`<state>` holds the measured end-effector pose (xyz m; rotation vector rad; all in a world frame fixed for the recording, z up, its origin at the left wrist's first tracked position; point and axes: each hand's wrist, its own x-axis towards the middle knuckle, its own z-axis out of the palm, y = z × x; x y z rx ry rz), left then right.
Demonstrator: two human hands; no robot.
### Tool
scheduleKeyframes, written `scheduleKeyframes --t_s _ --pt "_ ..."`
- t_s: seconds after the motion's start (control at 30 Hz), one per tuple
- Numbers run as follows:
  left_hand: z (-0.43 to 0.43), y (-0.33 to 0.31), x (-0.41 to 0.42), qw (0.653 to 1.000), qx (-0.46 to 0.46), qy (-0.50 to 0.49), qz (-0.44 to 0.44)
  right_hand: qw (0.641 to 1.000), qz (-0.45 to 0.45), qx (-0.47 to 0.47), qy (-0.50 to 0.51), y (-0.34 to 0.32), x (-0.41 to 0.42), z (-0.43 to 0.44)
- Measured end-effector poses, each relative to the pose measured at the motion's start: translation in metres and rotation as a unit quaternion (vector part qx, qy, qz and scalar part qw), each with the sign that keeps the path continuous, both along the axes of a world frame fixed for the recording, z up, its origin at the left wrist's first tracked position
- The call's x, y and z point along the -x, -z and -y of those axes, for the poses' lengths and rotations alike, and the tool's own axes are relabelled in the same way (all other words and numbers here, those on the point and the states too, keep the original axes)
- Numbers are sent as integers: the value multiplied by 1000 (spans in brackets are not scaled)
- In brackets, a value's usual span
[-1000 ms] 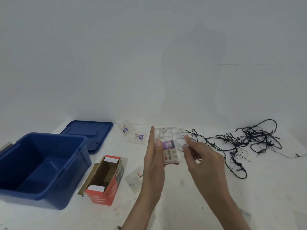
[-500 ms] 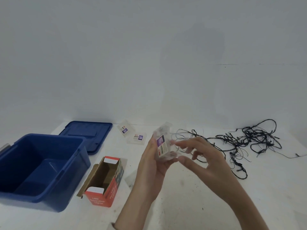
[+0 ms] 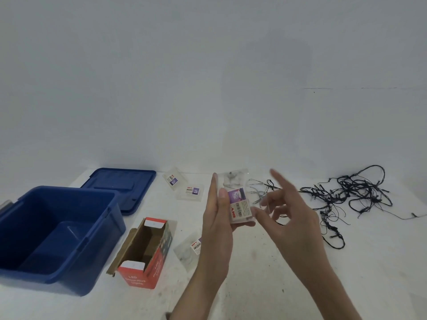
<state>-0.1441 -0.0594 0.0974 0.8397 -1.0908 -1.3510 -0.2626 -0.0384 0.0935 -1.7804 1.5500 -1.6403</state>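
Holds the clear packet [image 3: 239,204] upright in the air above the table [image 3: 265,285], label toward the camera, with a thin silvery wire [image 3: 257,192] just beside its right edge. Cannot tell whether that wire comes out of the packet.

Could easily snag the fine wire on spread fingers and drag it into a knot. Could also tug the slippery packet out of so light a hold, dropping it toward the spare packet [image 3: 191,248] lying below.

Pinches the packet in the left hand [image 3: 217,227]: thumb laid on the label's left edge, fingers straight up behind, one fingertip hooked under the bottom.

Spreads the right hand [image 3: 293,220] wide just beside it, gripping nothing: forefinger raised, thumb tip at the packet's lower right corner. Cannot tell whether touching, given the blur.

Farther out: red carton [image 3: 147,252] lying open, blue bin [image 3: 57,232] and lid [image 3: 122,188] at left, black cord [image 3: 346,195] tangled at right.
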Motion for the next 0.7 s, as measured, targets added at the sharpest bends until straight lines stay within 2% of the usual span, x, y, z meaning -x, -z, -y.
scheduleKeyframes --t_s 0.17,0.3,0.4,0.57,0.7 --pt "-2 -3 2 1000 11 -11 -8 990 -119 64 51 1 -4 2" --pt "-2 -4 3 1000 8 -13 -13 982 -173 58 54 -1 -3 3" --pt "-1 -4 2 1000 9 -13 -10 980 -191 43 21 -3 0 3" --pt "0 -5 0 1000 9 -19 7 985 -128 -26 -117 -13 5 -4" --pt "0 -7 3 1000 0 1 12 986 -99 -15 -134 -13 -3 -9"
